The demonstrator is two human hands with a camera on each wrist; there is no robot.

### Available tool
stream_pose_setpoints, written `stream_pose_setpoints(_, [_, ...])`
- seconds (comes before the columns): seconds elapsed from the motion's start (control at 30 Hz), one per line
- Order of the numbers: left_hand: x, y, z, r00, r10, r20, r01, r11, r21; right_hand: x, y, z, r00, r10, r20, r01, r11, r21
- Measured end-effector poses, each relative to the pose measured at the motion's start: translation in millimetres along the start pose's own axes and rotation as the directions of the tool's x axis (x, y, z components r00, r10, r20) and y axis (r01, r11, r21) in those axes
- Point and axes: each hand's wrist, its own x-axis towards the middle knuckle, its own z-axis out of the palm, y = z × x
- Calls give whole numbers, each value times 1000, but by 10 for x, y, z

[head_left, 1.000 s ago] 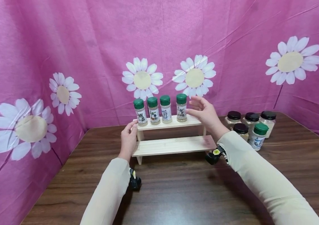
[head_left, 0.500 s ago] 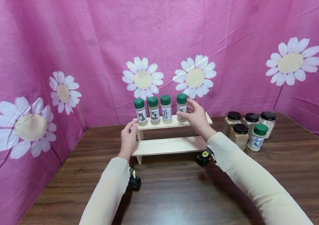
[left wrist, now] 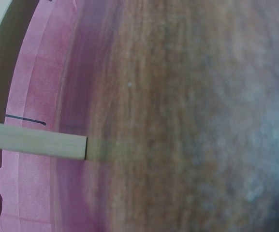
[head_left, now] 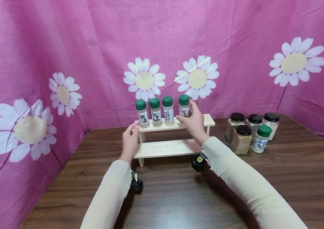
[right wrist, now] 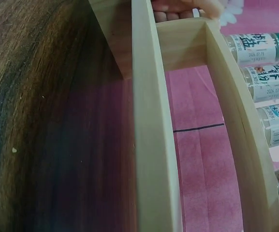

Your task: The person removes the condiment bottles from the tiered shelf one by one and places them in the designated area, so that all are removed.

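A pale two-tier wooden rack (head_left: 166,148) stands on the dark wood table. Its top shelf carries a row of green-capped spice bottles. My right hand (head_left: 189,116) grips the rightmost bottle (head_left: 184,104) around its lower half, and the bottle stands upright on the shelf. Three more bottles (head_left: 155,112) stand to its left. My left hand (head_left: 133,129) holds the rack's left end at the top shelf. The right wrist view shows the two shelves (right wrist: 154,145) edge-on, the bottles (right wrist: 260,46) lying across the right side, and the left hand's fingers (right wrist: 178,6) at the rack's end.
Several black-lidded jars (head_left: 242,139) and one more green-capped bottle (head_left: 260,139) stand on the table right of the rack. Pink flowered cloth (head_left: 64,47) walls the table at the back and sides. The left wrist view shows blurred tabletop and a shelf edge (left wrist: 33,140).
My right hand was open just right of the rightmost bottle; it has moved left and closed around it. The left hand and the rack have not moved.
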Motion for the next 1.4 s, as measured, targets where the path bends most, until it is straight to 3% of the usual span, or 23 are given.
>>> stream_pose_setpoints(0.2, [6, 8, -2, 1000, -7, -7, 6, 1000, -11, -14, -9, 33, 999, -36, -31, 34, 997, -62])
stream_pose_setpoints(0.9, [3, 51, -24, 1000, -8, -13, 8, 1000, -3, 8, -237, -8, 998, -33, -49, 29, 996, -81])
stream_pose_setpoints(1.17, [-17, 18, -16, 1000, -26, -8, 26, 1000, -1, -62, -194, -69, 996, -48, -76, 46, 998, -30])
stream_pose_setpoints(1.4, [-10, 3, 4, 1000, -15, -9, 15, 1000, 0, -121, -89, -168, 989, -111, -98, 114, 993, 34])
